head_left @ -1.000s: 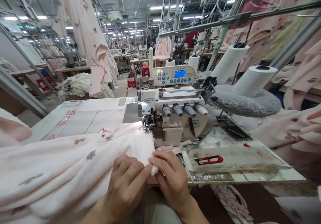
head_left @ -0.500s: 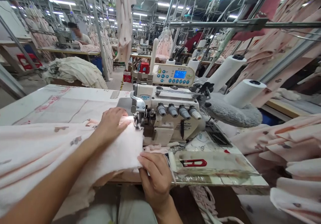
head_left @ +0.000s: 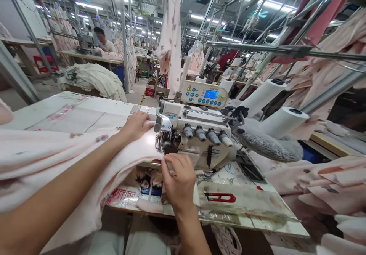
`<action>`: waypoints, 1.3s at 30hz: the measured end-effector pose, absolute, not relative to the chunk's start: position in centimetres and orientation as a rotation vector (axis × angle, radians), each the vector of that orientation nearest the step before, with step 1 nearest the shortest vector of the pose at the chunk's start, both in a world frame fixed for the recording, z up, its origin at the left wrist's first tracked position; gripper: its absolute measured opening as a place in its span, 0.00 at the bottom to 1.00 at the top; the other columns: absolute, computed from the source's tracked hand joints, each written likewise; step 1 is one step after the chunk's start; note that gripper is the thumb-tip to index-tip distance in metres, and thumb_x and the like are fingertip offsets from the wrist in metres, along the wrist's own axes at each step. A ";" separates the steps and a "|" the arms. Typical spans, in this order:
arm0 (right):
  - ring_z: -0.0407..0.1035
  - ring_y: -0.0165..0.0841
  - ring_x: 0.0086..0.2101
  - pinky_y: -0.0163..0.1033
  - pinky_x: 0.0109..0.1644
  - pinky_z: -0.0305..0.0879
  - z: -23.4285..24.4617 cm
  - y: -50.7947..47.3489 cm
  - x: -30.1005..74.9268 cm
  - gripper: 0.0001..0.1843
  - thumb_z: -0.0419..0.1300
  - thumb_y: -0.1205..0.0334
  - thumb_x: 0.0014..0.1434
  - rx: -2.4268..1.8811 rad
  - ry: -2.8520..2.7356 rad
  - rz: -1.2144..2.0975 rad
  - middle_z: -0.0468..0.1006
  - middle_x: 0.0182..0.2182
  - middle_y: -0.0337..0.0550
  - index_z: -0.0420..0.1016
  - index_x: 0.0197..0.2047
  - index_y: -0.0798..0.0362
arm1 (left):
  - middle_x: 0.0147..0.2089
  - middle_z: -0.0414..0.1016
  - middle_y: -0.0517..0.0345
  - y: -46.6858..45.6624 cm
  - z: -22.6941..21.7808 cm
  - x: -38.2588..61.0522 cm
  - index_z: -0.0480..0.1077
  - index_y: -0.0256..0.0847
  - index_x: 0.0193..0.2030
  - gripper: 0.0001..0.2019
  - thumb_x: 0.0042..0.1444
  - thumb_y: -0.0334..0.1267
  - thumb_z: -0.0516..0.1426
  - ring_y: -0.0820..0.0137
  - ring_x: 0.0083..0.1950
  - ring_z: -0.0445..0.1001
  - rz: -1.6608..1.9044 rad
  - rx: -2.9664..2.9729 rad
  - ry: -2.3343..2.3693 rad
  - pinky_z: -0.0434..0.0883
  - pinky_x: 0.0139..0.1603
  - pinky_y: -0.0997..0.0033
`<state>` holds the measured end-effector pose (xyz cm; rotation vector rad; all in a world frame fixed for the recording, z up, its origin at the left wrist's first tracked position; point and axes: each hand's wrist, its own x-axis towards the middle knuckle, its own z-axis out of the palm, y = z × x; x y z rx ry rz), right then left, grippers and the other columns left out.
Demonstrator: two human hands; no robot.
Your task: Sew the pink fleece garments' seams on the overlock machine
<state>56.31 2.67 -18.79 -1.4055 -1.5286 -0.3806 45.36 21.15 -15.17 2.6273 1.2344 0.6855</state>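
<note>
A pale pink fleece fabric piece (head_left: 114,171) with small brown prints lies across the table, its edge under the presser foot of a white overlock sewing machine (head_left: 183,121). My left hand (head_left: 137,125) rests on top of the cloth, left of the needle area, fingers lying over it. Just in front of the presser foot, my right hand (head_left: 180,177) pinches the fabric's near edge between thumb and fingers. The cloth between the hands curves down toward my lap. Red thread snips (head_left: 220,197) lie right of my right hand.
A control panel (head_left: 207,93) stands behind the machine. White thread cones (head_left: 291,121) are at the right, near a grey fluffy roll (head_left: 268,144). Pink garments (head_left: 328,186) hang beyond the table's right edge. A cloth pile (head_left: 94,79) and a seated person (head_left: 104,43) are farther back.
The fabric has advanced through the machine, and its near edge now reaches the presser foot. My right hand has moved up closer to the needle area. The view has shifted slightly.
</note>
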 end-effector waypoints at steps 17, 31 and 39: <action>0.67 0.33 0.34 0.36 0.36 0.61 -20.4 -0.4 51.0 0.08 0.50 0.65 0.62 -1.369 -1.570 -0.006 0.74 0.33 0.42 0.70 0.39 0.53 | 0.53 0.69 0.40 21.7 -16.3 37.7 0.58 0.34 0.57 0.28 0.59 0.53 0.40 0.56 0.53 0.68 0.566 2.272 1.578 0.64 0.50 0.60; 0.66 0.34 0.24 0.35 0.25 0.63 -22.4 1.2 54.4 0.24 0.62 0.42 0.46 -1.145 -0.551 0.730 0.74 0.22 0.40 0.73 0.31 0.57 | 0.40 0.75 0.53 4.9 -15.0 40.3 0.67 0.42 0.38 0.14 0.57 0.49 0.48 0.61 0.41 0.72 0.259 2.507 0.823 0.64 0.39 0.67; 0.65 0.43 0.49 0.47 0.50 0.64 -27.5 -3.7 58.4 0.21 0.46 0.52 0.64 -1.622 -1.512 -0.225 0.70 0.51 0.49 0.66 0.55 0.54 | 0.55 0.68 0.61 6.5 -16.8 33.3 0.62 0.51 0.53 0.17 0.56 0.42 0.51 0.65 0.58 0.64 0.738 2.148 1.109 0.63 0.56 0.66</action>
